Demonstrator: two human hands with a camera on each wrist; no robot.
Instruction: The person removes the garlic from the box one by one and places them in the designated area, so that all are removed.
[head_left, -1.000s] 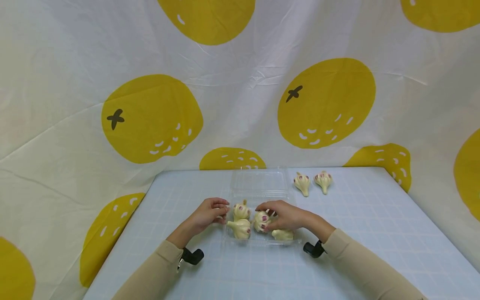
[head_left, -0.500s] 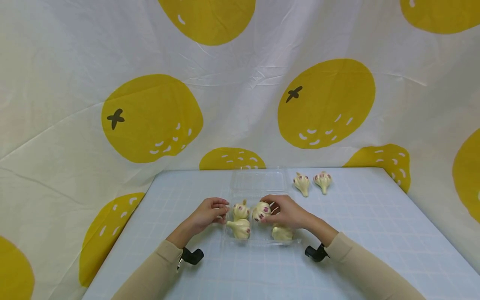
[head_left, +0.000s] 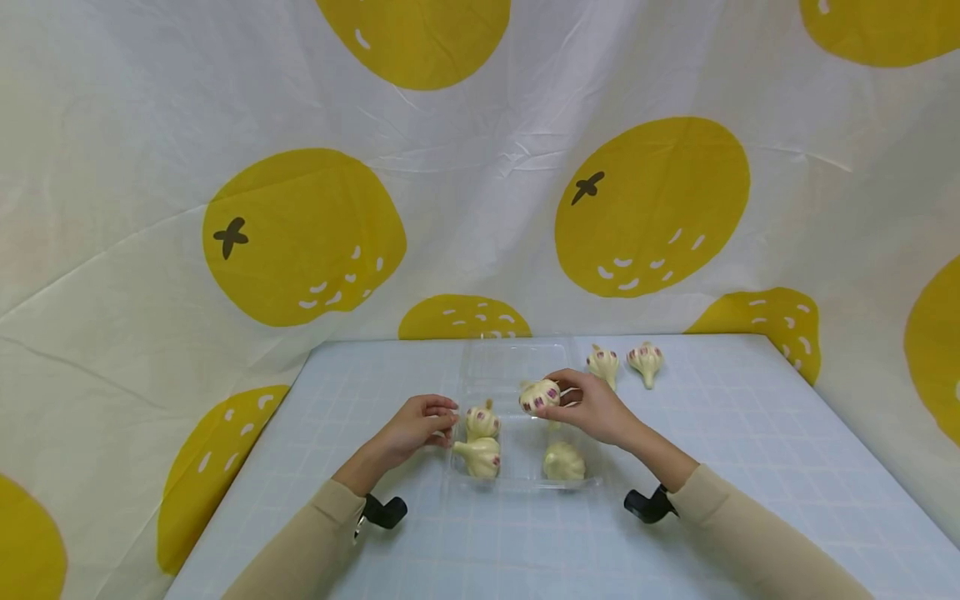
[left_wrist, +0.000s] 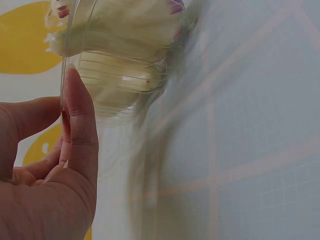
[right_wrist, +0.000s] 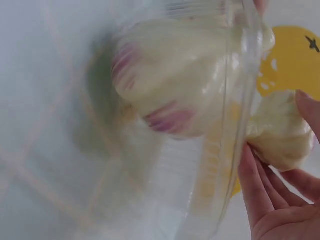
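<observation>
Right fingers point(head_left: 567, 377) pinch one garlic point(head_left: 539, 397) above the box point(head_left: 521, 450); left fingers point(left_wrist: 81, 115) pinch its rim point(left_wrist: 68, 50) lower left. Round garlic, fingertip hold, so it could slip, imo. Tugging that flimsy rim might tip the box.

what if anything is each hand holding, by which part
The right hand holds a garlic bulb by its rounded body; the left hand pinches the clear container by its rim.

Clear plastic container point(head_left: 522, 454): lid point(head_left: 516, 364) open, rim point(head_left: 525, 483) pinched by left hand point(head_left: 418, 428); two cream garlic bulbs point(head_left: 482, 457) inside at left, one bulb point(head_left: 565, 462) at right. Held bulb point(head_left: 538, 397): cream, purple patches, gripped by right hand point(head_left: 592, 407), raised above rim.
</observation>
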